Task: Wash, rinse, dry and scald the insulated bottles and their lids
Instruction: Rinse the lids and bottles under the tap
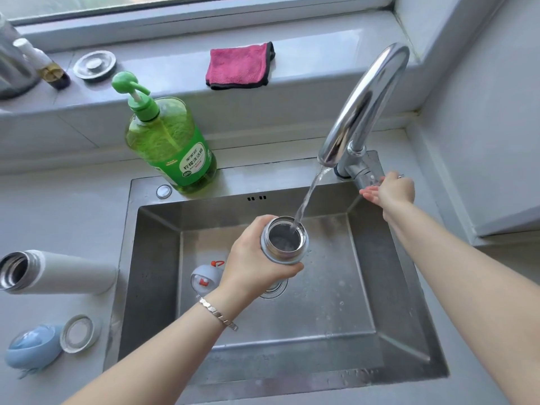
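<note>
Directly under the stream from the faucet [365, 106], the left hand [251, 258] grips the open silver insulated bottle [270, 249], fingers [289, 271] curled round its body, upright above the stainless sink [292, 346]. The right hand [394, 191] lays straight fingers [369, 195] against the faucet lever [366, 179]. A white insulated bottle [73, 273] lies on the counter [58, 206], left.

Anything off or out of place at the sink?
White bottle lies on its side on the counter, left of the sink. A lid sits loose on the sink floor near the drain. Nothing looks spilled or damaged.
</note>
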The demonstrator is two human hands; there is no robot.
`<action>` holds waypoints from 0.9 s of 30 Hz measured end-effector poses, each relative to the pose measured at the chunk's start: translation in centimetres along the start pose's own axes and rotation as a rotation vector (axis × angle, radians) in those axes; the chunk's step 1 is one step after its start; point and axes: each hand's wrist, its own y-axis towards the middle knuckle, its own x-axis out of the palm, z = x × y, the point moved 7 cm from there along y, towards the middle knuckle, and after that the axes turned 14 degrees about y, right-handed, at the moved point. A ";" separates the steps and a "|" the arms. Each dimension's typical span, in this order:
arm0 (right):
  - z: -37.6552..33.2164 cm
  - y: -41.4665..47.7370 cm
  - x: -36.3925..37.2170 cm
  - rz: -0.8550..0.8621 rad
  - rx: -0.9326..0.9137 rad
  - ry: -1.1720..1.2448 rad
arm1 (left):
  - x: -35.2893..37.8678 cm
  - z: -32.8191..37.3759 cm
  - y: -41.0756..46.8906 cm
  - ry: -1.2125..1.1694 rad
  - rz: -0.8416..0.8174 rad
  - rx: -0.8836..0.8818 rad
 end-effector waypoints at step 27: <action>15.7 -18.8 0.1 -0.689 0.741 -0.257 | -3.2 -10.0 -6.5 -0.182 -0.093 -0.429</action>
